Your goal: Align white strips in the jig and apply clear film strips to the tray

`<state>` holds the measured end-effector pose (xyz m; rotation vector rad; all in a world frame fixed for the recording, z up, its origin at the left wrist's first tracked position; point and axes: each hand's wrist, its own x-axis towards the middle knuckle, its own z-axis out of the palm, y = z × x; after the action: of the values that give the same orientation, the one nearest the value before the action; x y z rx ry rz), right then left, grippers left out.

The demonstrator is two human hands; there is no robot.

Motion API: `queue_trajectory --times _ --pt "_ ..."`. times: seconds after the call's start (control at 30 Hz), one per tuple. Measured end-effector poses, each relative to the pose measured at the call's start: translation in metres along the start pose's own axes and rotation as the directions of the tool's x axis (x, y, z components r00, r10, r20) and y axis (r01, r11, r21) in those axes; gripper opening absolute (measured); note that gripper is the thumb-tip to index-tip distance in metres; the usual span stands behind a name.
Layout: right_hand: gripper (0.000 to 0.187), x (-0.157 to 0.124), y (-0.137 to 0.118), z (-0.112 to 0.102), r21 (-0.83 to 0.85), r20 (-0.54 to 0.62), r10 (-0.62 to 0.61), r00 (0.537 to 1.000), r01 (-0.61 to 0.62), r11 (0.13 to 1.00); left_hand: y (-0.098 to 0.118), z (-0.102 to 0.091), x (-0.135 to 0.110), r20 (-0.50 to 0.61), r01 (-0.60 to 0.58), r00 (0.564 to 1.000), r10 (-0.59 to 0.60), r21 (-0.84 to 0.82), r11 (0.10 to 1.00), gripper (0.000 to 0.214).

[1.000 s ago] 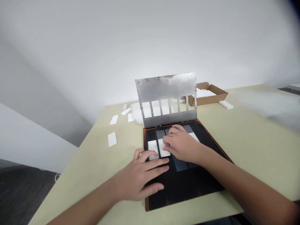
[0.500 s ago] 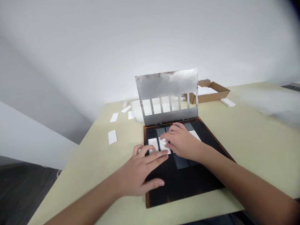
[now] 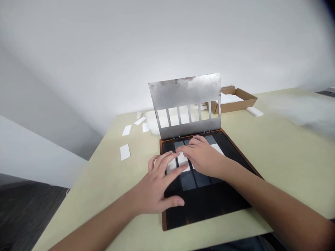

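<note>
The left hand [image 3: 157,190] lies flat, its grip spread, fingertips on the white tiles [image 3: 184,164] in the dark tray [image 3: 209,205] on the worktop [image 3: 274,150]; the right hand [image 3: 205,158] – fingers together, pinching nothing – presses a tile; the slotted metal plate [image 3: 185,92] stands upright behind.

My left hand [image 3: 157,188] lies palm down, fingers spread and pointing forward and to the right, with the thumb stuck out along its near side. My right hand [image 3: 205,158] is palm down too, fingers together and reaching leftward, tips just beyond my left fingertips. Both forearms are bare, one entering from the lower left, the other from the lower right.
</note>
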<state>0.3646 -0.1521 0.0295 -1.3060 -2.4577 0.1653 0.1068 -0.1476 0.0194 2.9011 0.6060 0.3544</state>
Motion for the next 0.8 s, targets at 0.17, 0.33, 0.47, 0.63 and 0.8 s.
queue_trajectory --times 0.17,0.33,0.47,0.63,0.8 --pt "0.033 0.001 0.0 0.002 -0.003 -0.021 0.011 1.0 -0.011 1.0 0.003 0.001 0.006 0.079 -0.001 0.997 0.001 0.002 1.0 0.085" --pt "0.033 0.0 -0.002 -0.001 0.028 -0.017 0.02 1.0 -0.019 0.999 0.004 -0.003 0.006 0.09 -0.041 0.995 0.044 -0.031 0.999 0.075" --pt "0.034 0.0 -0.003 -0.003 0.038 -0.007 0.013 1.0 -0.012 0.999 0.004 -0.002 0.006 0.052 -0.069 0.996 0.071 -0.044 0.997 0.084" --pt "0.035 0.001 -0.004 -0.004 0.042 -0.003 0.023 1.0 -0.023 0.999 0.005 -0.003 0.005 0.096 -0.065 0.993 0.069 -0.045 0.997 0.083" --pt "0.046 -0.002 -0.001 -0.008 0.029 0.04 -0.001 0.999 -0.001 1.0 0.0 -0.009 -0.001 0.026 -0.079 0.996 0.083 -0.115 0.99 0.067"
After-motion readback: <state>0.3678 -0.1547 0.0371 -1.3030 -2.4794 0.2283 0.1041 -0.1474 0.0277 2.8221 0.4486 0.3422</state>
